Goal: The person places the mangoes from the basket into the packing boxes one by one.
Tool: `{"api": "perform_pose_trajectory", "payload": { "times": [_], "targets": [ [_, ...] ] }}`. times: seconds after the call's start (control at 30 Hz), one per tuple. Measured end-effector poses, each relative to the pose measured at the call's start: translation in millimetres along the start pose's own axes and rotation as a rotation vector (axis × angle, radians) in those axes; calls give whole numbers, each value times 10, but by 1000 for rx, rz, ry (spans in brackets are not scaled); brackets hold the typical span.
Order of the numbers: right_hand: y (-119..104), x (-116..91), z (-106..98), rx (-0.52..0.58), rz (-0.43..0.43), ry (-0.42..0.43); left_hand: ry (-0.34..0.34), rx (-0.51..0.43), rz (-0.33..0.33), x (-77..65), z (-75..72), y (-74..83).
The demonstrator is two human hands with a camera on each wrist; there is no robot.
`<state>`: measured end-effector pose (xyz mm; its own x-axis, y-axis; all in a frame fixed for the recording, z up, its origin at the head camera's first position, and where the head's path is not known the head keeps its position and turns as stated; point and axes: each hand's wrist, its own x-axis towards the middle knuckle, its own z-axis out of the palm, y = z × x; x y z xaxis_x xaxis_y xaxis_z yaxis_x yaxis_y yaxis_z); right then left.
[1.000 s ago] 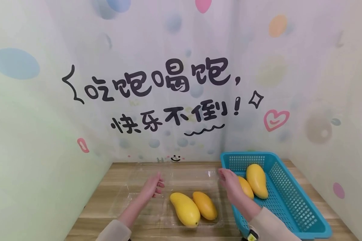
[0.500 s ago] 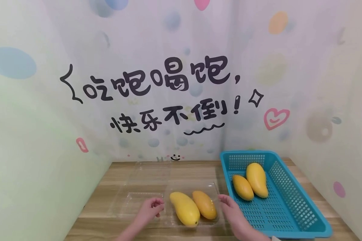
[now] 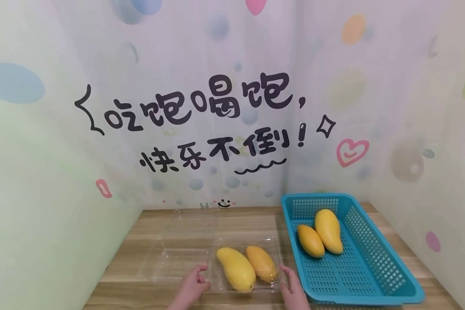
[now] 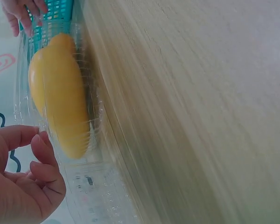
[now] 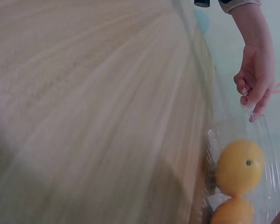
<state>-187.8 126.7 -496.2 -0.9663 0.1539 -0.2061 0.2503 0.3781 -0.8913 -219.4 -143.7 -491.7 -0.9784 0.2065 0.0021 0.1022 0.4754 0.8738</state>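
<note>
Sitting on the worktop [image 3: 120, 267] beside the blue basket [image 3: 356, 262], the clear container [image 3: 262, 242] cradles a larger mango [image 3: 236, 271] and a smaller mango [image 3: 261, 262]. The left hand [image 3: 193, 285] has its grip pinched on one edge; I cannot tell whether the right hand [image 3: 293, 290] grips the opposite side. Its thin plastic looks light, slick and bendy, probably best held low on both sides.

Pale sleeve cuff [image 5: 243, 4], small dark fitting [image 5: 202, 3]

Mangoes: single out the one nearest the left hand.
The long yellow mango in the clear container, beside the left hand; its smaller, oranger neighbour is nearer the right hand, and the other two mangoes are in the blue basket.
</note>
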Motion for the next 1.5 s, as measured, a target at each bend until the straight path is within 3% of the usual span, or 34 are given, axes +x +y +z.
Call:
{"api": "perform_pose_trajectory", "payload": {
  "times": [0.27,0.4,0.5,0.57,0.73,0.8,1.1,1.5],
  "targets": [
    [136,67,63,162,33,58,-28,25,-43,-2,27,-6],
    [191,117,98,171,123,48,-61,64,-47,-41,14,-17],
    [214,133,94,163,189,24,-119,40,-76,-77,17,-45],
    [233,136,73,180,183,1,-176,-60,-134,-102,27,-80],
    [288,137,42,296,170,-54,-298,-428,-299,-120,66,-175],
    [304,134,46,323,155,-51,-321,-491,-310,-101,88,-202],
    [297,127,58,324,93,-52,-308,-458,-236,-52,153,-251],
    [312,155,60,290,-2,-68,-279,-425,-282,-14,170,-245]
  ]
}}
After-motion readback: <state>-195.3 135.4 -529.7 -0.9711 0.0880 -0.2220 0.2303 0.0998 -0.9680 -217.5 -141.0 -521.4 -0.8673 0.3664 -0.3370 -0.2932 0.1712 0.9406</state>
